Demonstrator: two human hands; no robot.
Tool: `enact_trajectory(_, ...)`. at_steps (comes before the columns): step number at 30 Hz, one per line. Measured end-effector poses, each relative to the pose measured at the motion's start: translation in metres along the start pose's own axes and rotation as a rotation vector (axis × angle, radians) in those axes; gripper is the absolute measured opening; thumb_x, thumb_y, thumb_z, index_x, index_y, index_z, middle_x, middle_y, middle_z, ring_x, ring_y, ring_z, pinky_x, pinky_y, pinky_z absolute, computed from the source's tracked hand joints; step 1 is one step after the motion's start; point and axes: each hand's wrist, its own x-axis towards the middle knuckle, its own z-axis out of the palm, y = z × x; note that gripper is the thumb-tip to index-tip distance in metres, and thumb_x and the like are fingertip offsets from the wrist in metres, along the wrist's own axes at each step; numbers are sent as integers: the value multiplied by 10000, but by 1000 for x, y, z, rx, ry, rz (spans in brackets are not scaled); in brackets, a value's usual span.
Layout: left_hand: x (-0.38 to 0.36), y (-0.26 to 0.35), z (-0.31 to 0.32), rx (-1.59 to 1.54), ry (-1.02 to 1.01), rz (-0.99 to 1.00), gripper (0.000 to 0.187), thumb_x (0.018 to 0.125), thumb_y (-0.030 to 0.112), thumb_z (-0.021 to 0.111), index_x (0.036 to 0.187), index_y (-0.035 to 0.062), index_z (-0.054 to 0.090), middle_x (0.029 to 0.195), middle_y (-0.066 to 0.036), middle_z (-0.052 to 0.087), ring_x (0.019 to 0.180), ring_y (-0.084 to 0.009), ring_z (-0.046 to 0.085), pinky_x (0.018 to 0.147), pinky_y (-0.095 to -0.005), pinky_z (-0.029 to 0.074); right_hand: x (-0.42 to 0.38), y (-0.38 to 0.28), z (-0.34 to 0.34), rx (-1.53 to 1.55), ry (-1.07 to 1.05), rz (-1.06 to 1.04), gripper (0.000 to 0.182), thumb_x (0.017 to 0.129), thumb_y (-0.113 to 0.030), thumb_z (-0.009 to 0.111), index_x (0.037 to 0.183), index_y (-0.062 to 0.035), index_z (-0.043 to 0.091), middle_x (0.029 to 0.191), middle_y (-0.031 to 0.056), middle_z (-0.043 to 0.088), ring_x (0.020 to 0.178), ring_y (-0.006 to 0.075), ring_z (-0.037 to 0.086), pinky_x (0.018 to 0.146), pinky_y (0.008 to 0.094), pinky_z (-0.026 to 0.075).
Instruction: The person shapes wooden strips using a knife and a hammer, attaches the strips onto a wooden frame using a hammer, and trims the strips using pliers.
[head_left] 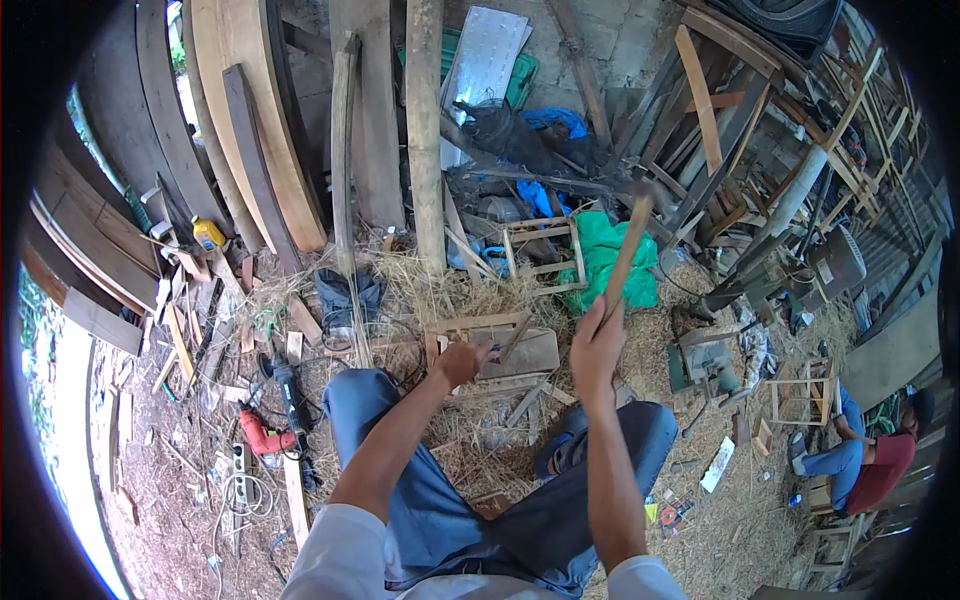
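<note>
Right hand (598,350) closed round the hammer (625,262), raised, apart from the board (535,356). Handle looks stiff, probably head-heavy; best held near its lower end. Left hand (460,364) by board's left end; can't tell its grip.

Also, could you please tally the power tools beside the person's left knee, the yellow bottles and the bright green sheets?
Power tools: 2 (red tool, dark tool)
Yellow bottle: 1
Bright green sheet: 1
Total: 4
</note>
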Motion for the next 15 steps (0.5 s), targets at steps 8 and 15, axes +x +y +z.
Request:
enact_trajectory(8,-5,1,-17,-19,-197,-64,356,909,387,459,926,43,548,682,-192,596,638,-383,605,552,-470,480,-149,124,55,-275,-550,349,213,905,-194,471,875,17,477,669,289,563,660,475,558,541,540,417)
enact_trajectory(15,-2,-3,-6,-15,-222,-136,375,904,419,446,932,58,544,716,-206,605,709,-386,608,610,-495,465,-138,134,60,-288,-517,249,218,905,-191,482,826,11,477,623,279,552,608,473,547,515,539,403)
